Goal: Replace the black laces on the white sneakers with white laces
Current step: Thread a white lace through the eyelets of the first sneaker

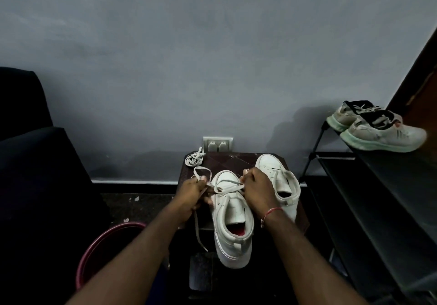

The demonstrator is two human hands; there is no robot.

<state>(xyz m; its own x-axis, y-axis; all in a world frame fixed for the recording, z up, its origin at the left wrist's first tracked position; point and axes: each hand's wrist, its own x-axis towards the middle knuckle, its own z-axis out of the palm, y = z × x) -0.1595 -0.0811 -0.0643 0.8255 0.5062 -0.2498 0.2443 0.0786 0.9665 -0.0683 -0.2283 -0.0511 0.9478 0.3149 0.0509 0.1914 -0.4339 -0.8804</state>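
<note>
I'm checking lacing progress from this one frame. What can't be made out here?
Head view:
- eyelets of the near sneaker: too small and dim; the left hand and right hand, gripping the white lace, cover some.
- far sneaker: heel side hidden by the right forearm.
- red tub: inside dark, crossed by the left forearm.

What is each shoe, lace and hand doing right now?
Near sneaker, partly laced in white, front eyelets only.
Far sneaker, no lace showing.
White lace, held by both hands.
Spare lace, bundled on the table.
Left hand, gripping the white lace.
Right hand, gripping the white lace.
</note>
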